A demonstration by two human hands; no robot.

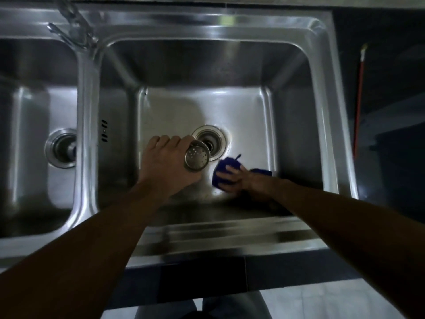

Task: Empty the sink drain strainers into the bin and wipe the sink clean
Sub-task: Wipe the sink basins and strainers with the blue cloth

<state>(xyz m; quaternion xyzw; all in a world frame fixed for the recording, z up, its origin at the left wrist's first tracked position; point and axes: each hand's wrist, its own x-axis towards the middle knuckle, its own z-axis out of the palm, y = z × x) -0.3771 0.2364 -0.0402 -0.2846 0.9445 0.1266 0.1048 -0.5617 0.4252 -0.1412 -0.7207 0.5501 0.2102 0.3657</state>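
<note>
A steel double sink (207,26) fills the view. Inside the right basin, my left hand (165,162) holds a round perforated steel strainer (197,157), tilted, just left of the open drain (210,142). A blue cloth (224,169) lies under my right hand (239,178), which presses it on the basin floor to the right of the strainer, below the drain. The left basin's drain (61,148) has its own strainer seated in it.
A chrome tap (73,26) stands at the back on the divider between the basins. A dark counter (379,65) lies right of the sink, with a red-handled tool (358,100) beyond it. The bin is not in view.
</note>
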